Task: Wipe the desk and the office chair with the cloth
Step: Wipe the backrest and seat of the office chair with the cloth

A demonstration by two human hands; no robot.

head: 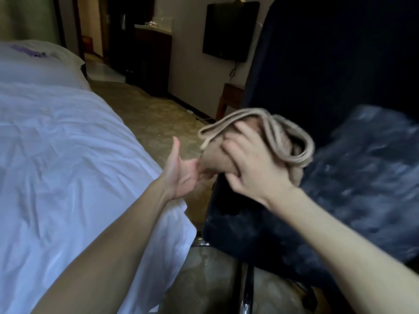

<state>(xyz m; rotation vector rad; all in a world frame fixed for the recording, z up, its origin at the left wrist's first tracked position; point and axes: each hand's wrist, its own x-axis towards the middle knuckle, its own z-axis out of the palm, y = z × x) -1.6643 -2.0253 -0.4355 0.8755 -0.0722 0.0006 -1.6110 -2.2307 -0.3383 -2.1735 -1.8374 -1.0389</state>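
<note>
Over the chair (249, 234) seat's left edge, right hand (254, 164) grips the cloth (292, 141); left hand (181, 175) spread, touching it. Chair step, apparently; next: press down, wipe.

Cloth (281, 132) – soft matt towelling; office chair (249, 234) – dark fuzzy fabric.

The bed (68, 155) fills the left of the frame, the chair (328, 87) the right. At lower centre the seat (249, 234) edge nears the bed's hanging sheet (172, 223), leaving a narrow gap. Above it a strip of carpet (154, 114) runs open to a cabinet (152, 53) at upper centre. A small table (229, 96) stands just left of the chair back. The chair's chrome base (246, 300) crosses the carpet at bottom centre.
</note>
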